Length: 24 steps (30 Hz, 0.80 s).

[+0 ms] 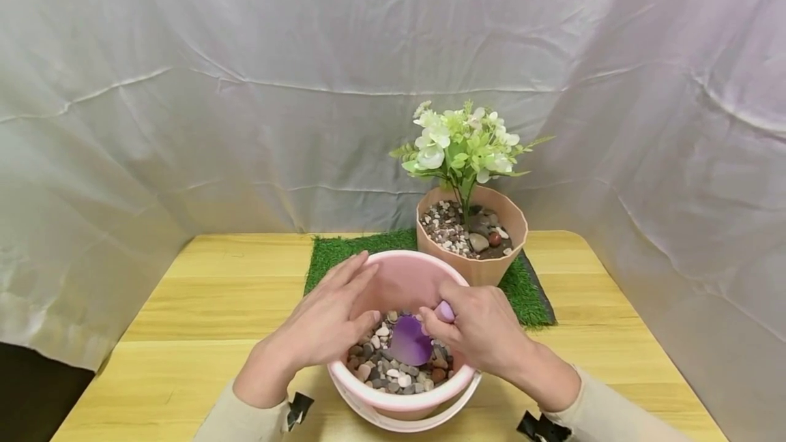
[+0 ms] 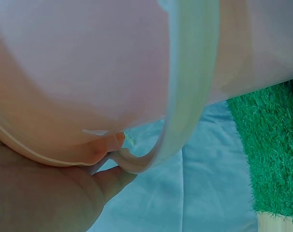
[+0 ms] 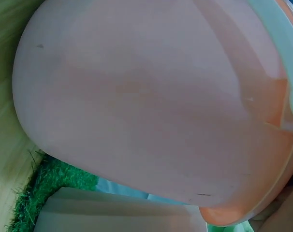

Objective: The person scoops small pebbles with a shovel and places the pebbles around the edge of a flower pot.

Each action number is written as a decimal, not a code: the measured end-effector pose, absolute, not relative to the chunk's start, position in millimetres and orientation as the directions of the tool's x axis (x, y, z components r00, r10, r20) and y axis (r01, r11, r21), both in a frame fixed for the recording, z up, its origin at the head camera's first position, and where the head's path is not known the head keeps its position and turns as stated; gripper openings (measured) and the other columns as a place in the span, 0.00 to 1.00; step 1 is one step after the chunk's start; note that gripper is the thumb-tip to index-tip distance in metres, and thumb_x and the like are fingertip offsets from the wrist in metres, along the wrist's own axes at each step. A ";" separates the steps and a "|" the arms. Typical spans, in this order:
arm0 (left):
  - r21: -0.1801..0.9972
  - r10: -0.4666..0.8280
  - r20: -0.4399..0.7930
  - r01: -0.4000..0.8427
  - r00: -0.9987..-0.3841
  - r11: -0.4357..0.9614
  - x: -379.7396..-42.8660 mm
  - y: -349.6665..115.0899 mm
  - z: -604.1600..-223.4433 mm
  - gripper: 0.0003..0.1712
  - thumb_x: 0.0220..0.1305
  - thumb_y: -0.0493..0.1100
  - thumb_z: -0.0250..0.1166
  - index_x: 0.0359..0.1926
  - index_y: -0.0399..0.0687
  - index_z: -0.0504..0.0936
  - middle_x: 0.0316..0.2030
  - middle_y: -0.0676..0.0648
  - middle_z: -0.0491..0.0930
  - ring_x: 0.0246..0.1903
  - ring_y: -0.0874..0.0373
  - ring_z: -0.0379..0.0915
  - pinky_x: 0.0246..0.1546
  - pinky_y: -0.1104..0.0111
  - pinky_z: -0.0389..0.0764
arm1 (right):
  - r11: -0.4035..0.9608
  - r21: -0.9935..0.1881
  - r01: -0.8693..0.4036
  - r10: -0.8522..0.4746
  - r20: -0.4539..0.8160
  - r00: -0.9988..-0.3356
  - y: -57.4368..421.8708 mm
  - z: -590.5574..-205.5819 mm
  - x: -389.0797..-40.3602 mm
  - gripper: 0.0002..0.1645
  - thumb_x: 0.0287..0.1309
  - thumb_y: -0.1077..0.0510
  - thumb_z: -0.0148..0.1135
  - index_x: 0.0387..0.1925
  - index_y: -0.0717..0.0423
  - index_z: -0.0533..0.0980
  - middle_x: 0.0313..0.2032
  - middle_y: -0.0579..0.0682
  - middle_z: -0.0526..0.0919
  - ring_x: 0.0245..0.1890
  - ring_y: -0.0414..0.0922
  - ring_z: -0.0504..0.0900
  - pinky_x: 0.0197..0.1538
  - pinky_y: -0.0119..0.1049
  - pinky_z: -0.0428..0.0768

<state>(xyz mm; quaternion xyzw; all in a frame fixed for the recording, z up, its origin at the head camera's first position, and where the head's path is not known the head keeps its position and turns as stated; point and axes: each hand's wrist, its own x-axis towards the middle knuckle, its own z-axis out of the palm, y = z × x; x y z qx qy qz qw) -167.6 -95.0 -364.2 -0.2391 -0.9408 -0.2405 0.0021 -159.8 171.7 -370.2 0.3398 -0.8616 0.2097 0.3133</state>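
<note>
Where the purple scoop (image 1: 411,341) sits: inside the pink bucket (image 1: 402,402), blade down at the pebbles (image 1: 402,380); how deep it bites, we cannot tell
Right hand (image 1: 491,326): curled round the scoop's pale purple grip (image 1: 445,312), over the bucket's right side
Left hand (image 1: 325,312): well apart from the scoop, fingers fairly straight along the left rim, thumb reaching inward
Scoop handling: we judge it light and stiff, turning blade-heavy under a load; best held by its grip, close behind the blade
Pebbles: hard and smooth-looking; we expect them to roll off a tilted blade
Bucket handling: likely weighted by the stones, walls perhaps giving slightly; we favour the rim over the curved carrying handle (image 2: 192,63)
Behind the bucket: flowerpot (image 1: 473,268) on a green mat (image 1: 534,295)
</note>
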 end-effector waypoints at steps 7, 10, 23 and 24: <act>0.444 0.453 0.124 0.458 -0.883 0.770 -167.9 -95.7 -364.7 0.44 0.73 0.57 0.62 0.83 0.50 0.59 0.85 0.49 0.44 0.84 0.45 0.41 0.81 0.40 0.52 | 0.692 -0.134 -0.710 -0.390 0.758 -0.523 171.1 -375.0 -158.0 0.15 0.68 0.48 0.62 0.25 0.44 0.72 0.16 0.35 0.75 0.15 0.34 0.73 0.16 0.30 0.70; 0.443 0.453 0.125 0.458 -0.883 0.771 -168.2 -96.1 -364.8 0.44 0.73 0.57 0.62 0.83 0.50 0.59 0.85 0.49 0.44 0.84 0.45 0.42 0.81 0.40 0.53 | 0.714 -0.110 -0.691 -0.403 0.743 -0.534 169.3 -372.3 -157.1 0.16 0.66 0.50 0.63 0.24 0.43 0.69 0.14 0.33 0.68 0.14 0.33 0.69 0.15 0.29 0.66; 0.455 0.452 0.130 0.458 -0.883 0.763 -167.8 -97.1 -365.1 0.43 0.73 0.57 0.62 0.83 0.52 0.60 0.85 0.50 0.45 0.84 0.45 0.41 0.81 0.40 0.53 | 0.552 -0.203 -0.809 -0.557 0.631 -0.539 171.2 -367.9 -162.8 0.14 0.68 0.51 0.65 0.26 0.42 0.72 0.18 0.31 0.70 0.18 0.27 0.66 0.20 0.19 0.65; 0.456 0.453 0.133 0.460 -0.882 0.762 -167.8 -97.0 -364.9 0.43 0.73 0.57 0.62 0.83 0.52 0.60 0.85 0.50 0.45 0.84 0.45 0.41 0.81 0.40 0.54 | 0.547 -0.225 -0.806 -0.554 0.625 -0.550 171.6 -368.1 -163.1 0.14 0.67 0.52 0.66 0.26 0.42 0.72 0.17 0.31 0.69 0.18 0.26 0.65 0.20 0.18 0.64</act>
